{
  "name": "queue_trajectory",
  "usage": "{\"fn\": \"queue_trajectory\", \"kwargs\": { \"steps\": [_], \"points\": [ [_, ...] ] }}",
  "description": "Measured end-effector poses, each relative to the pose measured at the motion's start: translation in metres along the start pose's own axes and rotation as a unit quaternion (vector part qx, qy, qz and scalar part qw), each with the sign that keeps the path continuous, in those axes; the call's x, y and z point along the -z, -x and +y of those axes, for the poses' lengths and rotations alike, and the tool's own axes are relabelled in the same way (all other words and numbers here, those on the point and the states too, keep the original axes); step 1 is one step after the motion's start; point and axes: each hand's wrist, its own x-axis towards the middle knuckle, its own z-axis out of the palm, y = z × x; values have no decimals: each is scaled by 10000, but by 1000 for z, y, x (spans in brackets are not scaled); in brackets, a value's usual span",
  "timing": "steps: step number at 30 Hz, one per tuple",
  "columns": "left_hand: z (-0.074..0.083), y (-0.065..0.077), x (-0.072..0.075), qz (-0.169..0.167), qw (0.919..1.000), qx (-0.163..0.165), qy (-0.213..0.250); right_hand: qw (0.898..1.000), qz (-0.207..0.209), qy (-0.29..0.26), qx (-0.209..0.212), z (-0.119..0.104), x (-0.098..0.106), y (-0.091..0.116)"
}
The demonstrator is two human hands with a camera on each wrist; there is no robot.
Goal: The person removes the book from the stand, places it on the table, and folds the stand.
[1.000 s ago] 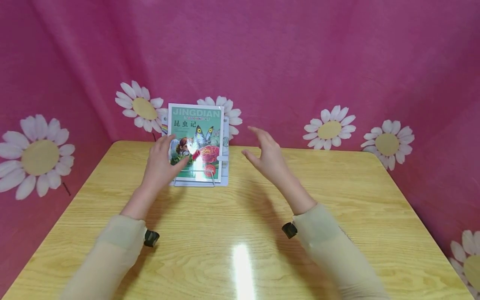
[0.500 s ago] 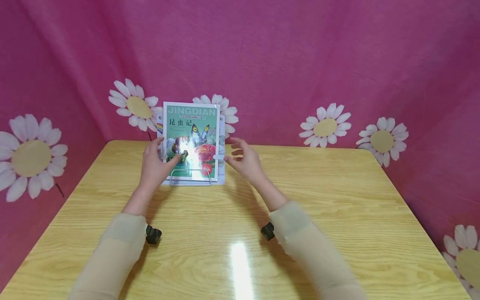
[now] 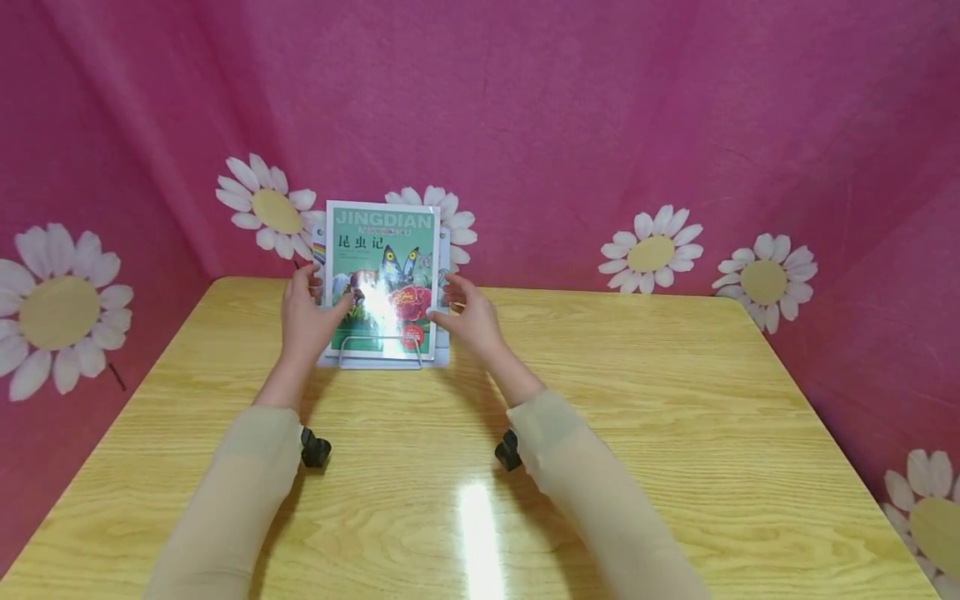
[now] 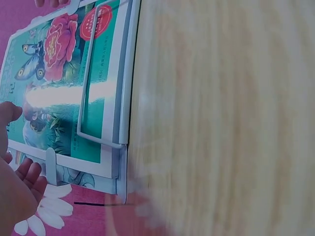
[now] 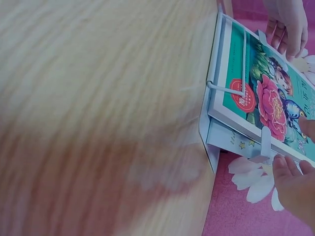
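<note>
A green-covered book (image 3: 382, 250) with a butterfly and a red flower stands upright, leaning back on a pale book stand (image 3: 442, 333). A thin wire bar crosses the cover's lower part. My left hand (image 3: 303, 321) is at the book's left side, thumb over the cover and loosely bent fingers beside the edge. At the right edge is my right hand (image 3: 472, 321), its thumb by the cover and its fingers beside the stand. In the right wrist view a side clip (image 5: 266, 141) lies near the right fingers (image 5: 281, 167). Whether either hand touches the book is unclear.
The stand rests near the back edge of a wooden table (image 3: 637, 400). Behind it hangs a pink curtain (image 3: 525, 125) with large white flowers. A strip of glare lies on the table's front middle. Dark wrist devices (image 3: 315, 450) sit below both sleeves.
My right hand has moved left from out over the table to the book's right edge. My left hand has shifted only slightly. The book and stand stay in place.
</note>
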Motion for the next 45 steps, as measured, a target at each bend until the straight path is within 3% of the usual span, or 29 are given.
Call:
{"fn": "queue_trajectory", "kwargs": {
  "steps": [7,12,20,27,36,41,45],
  "points": [
    [-2,-7,-7,192,9996,183,87,9994,-48,170,-311,-5,-7,-10],
    [-1,-11,-12,343,9989,299,115,9976,87,9,-682,-7,-10,-16],
    [1,-11,-14,242,9981,537,179,9924,291,-460,-1103,-5,-11,-23],
    [2,-13,-14,145,9972,722,139,9906,237,-456,-1266,-10,-10,-25],
    [1,-16,-11,157,9975,675,127,9940,213,306,-1030,-18,-12,-32],
    [0,-16,-12,104,9978,644,71,9898,351,1042,-902,-17,-11,-35],
    [0,-18,-12,62,9976,689,-16,9874,391,1293,-819,-14,-11,-36]
  ]
}}
